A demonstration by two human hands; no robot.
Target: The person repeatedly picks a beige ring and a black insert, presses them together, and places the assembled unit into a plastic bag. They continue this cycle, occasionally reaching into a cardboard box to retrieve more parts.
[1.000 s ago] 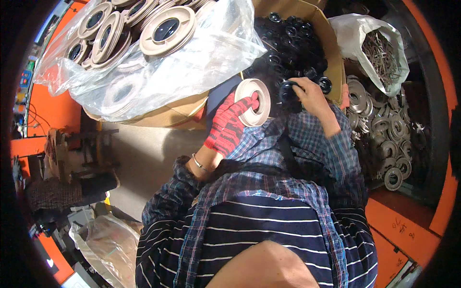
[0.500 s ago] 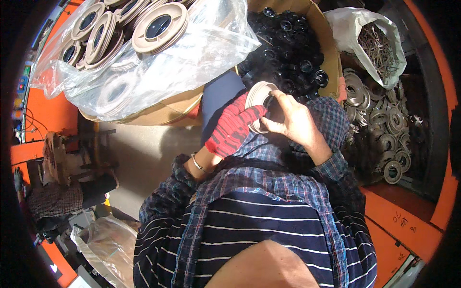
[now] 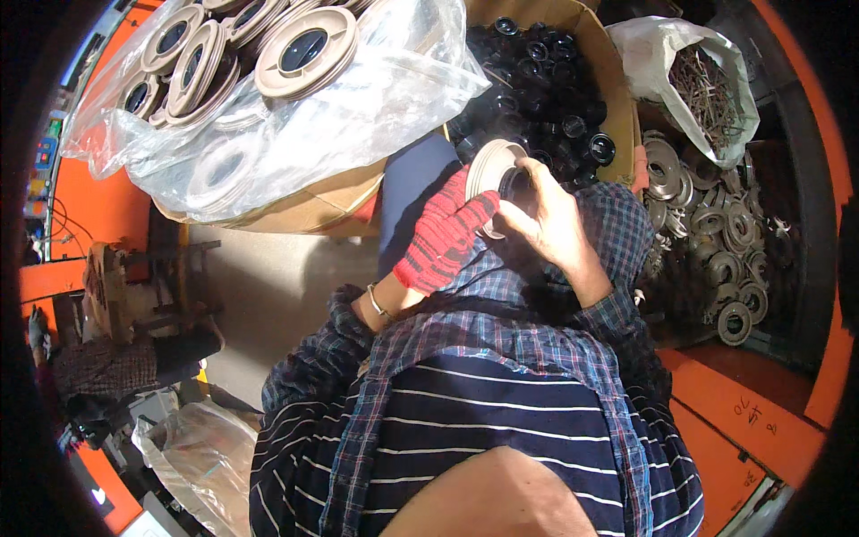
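Note:
My left hand (image 3: 442,237), in a red and black knit glove, grips a beige ribbed plastic ring (image 3: 484,172) by its left side, above my lap. Bare fingers of my right hand (image 3: 557,225) are closed around a black round cap (image 3: 514,185) at the ring's open side. How deep the cap sits in the ring I cannot tell. Just beyond my hands, a cardboard box (image 3: 617,85) holds many loose black caps (image 3: 535,67).
Finished-looking beige rings with black centres (image 3: 306,52) lie on a clear plastic bag (image 3: 376,98) at the far left. A white sack (image 3: 644,45) of thin scrap strips stands far right, above piled grey rings (image 3: 707,224). Orange frames (image 3: 743,407) flank me. Another person (image 3: 107,367) is at left.
The ring has shifted slightly right and tilted, with the black cap showing more at its open side. My right fingers have moved a little along with it. The whole view has drifted slightly.

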